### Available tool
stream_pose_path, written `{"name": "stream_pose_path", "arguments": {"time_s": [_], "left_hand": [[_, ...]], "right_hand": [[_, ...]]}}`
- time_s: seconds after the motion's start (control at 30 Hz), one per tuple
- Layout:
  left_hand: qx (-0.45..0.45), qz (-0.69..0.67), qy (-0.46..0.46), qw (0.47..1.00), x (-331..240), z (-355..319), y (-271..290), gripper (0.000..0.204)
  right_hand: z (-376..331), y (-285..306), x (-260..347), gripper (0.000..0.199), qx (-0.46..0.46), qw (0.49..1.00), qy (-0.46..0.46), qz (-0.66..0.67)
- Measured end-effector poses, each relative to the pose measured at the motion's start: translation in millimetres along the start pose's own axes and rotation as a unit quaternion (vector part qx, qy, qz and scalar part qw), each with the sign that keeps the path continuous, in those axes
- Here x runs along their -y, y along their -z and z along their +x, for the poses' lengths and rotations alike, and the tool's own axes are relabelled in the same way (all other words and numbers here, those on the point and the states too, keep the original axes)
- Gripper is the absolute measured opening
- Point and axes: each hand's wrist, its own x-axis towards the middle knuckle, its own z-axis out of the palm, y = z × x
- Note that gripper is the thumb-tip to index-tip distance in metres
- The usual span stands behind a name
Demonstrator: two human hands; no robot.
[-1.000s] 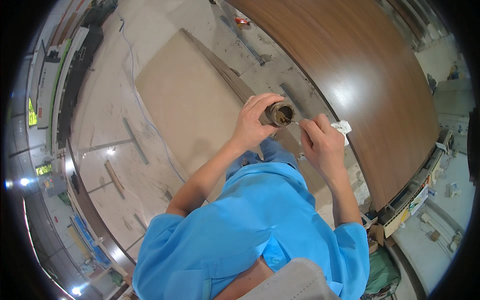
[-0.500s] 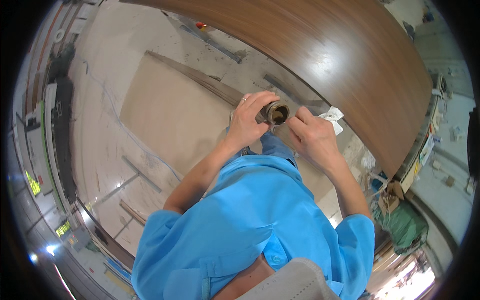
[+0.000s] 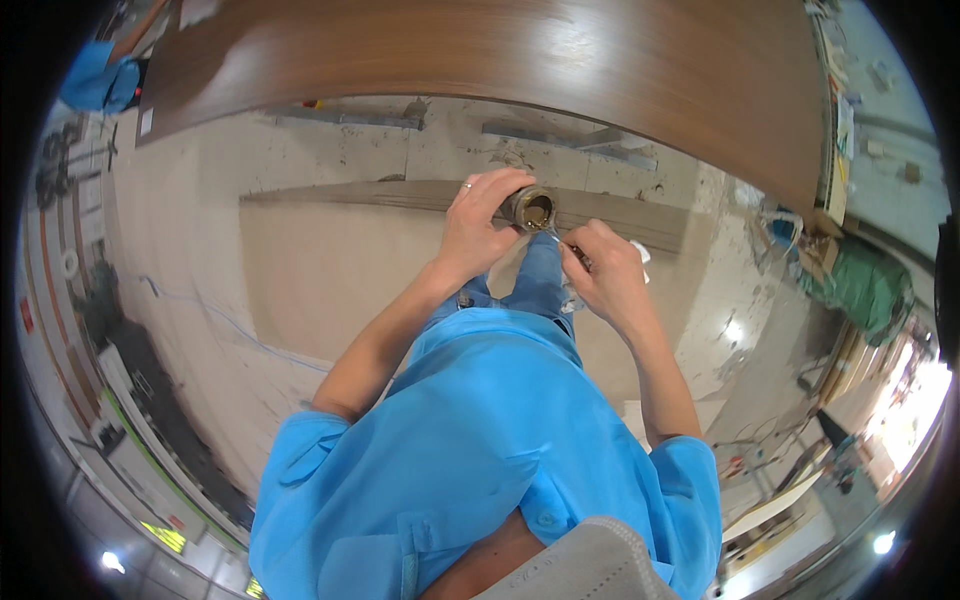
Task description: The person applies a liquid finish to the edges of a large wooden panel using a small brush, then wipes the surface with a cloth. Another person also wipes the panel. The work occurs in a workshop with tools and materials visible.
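small open brown jar (image 3: 533, 208): gripped by left hand (image 3: 478, 222), as before; right hand (image 3: 603, 278) now closer, pinching white cloth (image 3: 640, 252).

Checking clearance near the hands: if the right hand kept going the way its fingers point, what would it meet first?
Most likely the small round container held in the left hand; the right hand points up-left toward it, though depth is unclear.

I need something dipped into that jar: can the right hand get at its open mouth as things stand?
Probably yes. The left hand holds the small jar by its side, mouth uncovered, and the right hand is close beside it with nothing between.
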Motion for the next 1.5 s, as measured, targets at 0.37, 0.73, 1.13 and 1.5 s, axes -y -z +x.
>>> {"name": "stream_pose_path", "arguments": {"time_s": [0.37, 0.73, 1.13, 1.5], "left_hand": [[0.052, -0.170, 0.189, 0.966, 20.0, 18.6, -20.9, 0.070], [0.095, -0.228, 0.199, 0.948, -17.2, 12.0, -55.4, 0.074], [0.122, -0.208, 0.187, 0.952, -26.5, 1.6, -73.5, 0.073], [0.140, -0.192, 0.193, 0.952, -32.9, 2.3, -84.4, 0.073]], "right_hand": [[40.9, -60.1, -108.8, 0.022, -0.237, 0.912, -0.198, 0.271], [90.2, -76.8, -221.1, 0.020, -0.418, 0.876, -0.156, 0.183], [92.9, -71.0, -255.4, 0.019, -0.463, 0.853, -0.169, 0.172], [100.3, -79.4, -256.4, 0.014, -0.439, 0.876, -0.125, 0.155]]}}
